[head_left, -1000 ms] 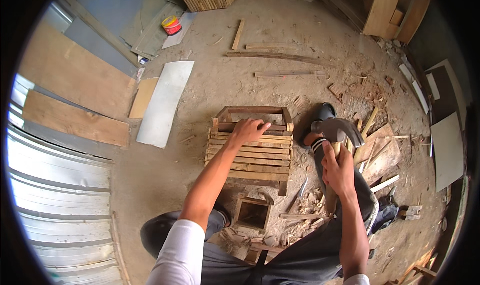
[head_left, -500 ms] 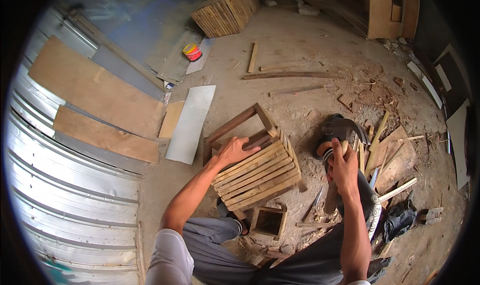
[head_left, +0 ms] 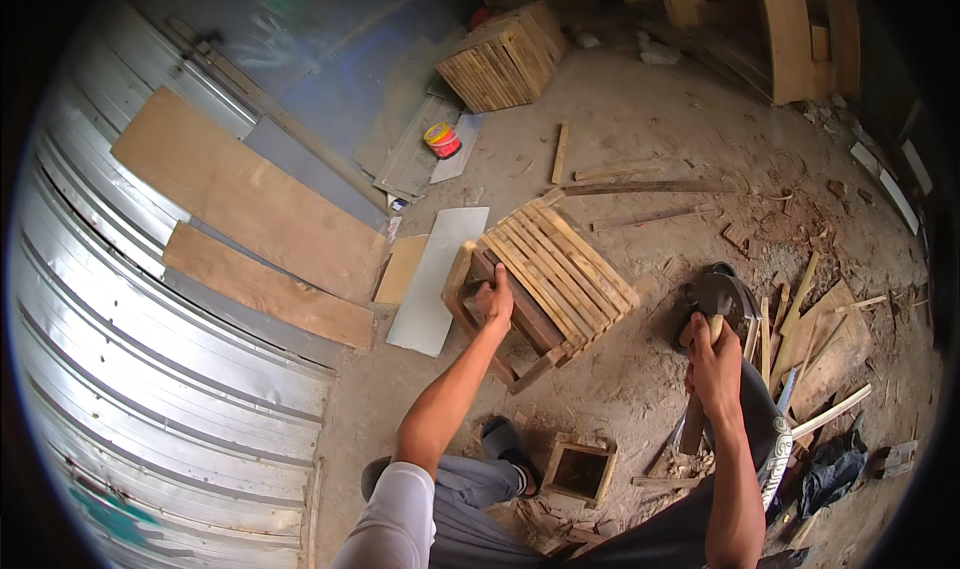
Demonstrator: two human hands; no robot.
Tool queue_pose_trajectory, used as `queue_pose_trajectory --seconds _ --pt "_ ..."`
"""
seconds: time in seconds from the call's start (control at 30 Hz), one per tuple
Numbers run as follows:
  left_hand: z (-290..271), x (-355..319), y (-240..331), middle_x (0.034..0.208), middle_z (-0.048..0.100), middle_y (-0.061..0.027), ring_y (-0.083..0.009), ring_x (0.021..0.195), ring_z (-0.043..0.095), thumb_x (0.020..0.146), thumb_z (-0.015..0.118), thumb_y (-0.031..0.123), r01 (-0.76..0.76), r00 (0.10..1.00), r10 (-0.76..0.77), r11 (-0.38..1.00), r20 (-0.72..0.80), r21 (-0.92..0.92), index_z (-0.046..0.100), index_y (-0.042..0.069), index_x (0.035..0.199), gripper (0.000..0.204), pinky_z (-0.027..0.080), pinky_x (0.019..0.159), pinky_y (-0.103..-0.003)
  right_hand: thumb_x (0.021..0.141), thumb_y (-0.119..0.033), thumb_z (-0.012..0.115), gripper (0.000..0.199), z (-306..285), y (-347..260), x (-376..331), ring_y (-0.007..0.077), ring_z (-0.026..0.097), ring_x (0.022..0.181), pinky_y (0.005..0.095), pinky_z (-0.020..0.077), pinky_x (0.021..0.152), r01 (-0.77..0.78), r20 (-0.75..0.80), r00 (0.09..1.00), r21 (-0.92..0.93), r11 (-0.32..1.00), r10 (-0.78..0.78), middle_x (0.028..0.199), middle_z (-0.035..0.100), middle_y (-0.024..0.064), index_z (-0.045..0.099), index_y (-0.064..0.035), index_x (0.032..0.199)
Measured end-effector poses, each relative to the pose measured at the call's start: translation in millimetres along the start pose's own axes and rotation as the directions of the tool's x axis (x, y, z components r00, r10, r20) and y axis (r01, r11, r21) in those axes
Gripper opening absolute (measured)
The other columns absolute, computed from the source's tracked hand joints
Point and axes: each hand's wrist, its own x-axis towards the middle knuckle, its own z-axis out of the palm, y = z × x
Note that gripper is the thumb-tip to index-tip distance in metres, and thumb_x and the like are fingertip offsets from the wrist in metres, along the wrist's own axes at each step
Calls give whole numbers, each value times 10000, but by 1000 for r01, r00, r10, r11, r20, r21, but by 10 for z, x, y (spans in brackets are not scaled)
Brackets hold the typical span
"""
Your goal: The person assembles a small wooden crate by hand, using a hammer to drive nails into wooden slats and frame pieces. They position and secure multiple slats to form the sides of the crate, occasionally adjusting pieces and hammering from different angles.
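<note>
A slatted wooden crate (head_left: pixel 565 269) is tilted over the floor in front of me, its open framed side toward the lower left. My left hand (head_left: pixel 493 299) is closed on a dark wooden slat (head_left: pixel 535 314) along the crate's edge. In my right hand (head_left: pixel 712 374) is the wooden handle of a hammer (head_left: pixel 692 427), held apart from the crate on its right. The hammer's dark head lies over my dark footwear, so its outline is hard to make out. Below the crate, a small square wooden box frame (head_left: pixel 581 469) sits between my legs.
Scrap sticks and a board (head_left: pixel 815 339) lie at the right, near a black plastic bag (head_left: pixel 832 474). Loose strips (head_left: pixel 650 187) lie beyond the crate. Farther off are another slatted crate (head_left: pixel 500 59) and a red-yellow tub (head_left: pixel 442 140). Flat panels (head_left: pixel 240 194) rest at the left.
The crate has been turned, its framed opening now facing the lower left instead of the upper left. My left hand has turned with it. The right hand keeps the hammer; the view has shifted.
</note>
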Motion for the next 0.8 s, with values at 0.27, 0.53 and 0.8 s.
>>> queue_pose_trajectory --seconds 0.27,0.53,0.8 --pt "242 -380 -1111 1417 395 -249 -364 1223 486 878 516 680 431 880 -476 782 16 -451 304 -90 1429 970 480 991 -438 1003 -358 533 361 -68 9 24 75 385 380 267 335 343 -67 14 998 -17 998 68 551 394 -29 522 -40 834" --pt "199 -883 -1724 1503 263 -243 -366 1299 439 912 479 644 619 771 -556 542 309 -569 60 40 1534 963 487 1018 -387 998 -378 540 361 42 119 6 69 368 399 260 332 360 -119 57 990 -103 988 126 587 406 -22 527 -35 889" --pt "-394 -1171 -1206 891 710 -151 -276 715 691 982 531 446 375 791 -424 906 441 197 633 -46 1099 516 524 564 -342 993 -399 544 355 156 125 -62 72 364 402 259 332 375 -167 132 975 -92 982 178 593 398 -26 527 -49 935"
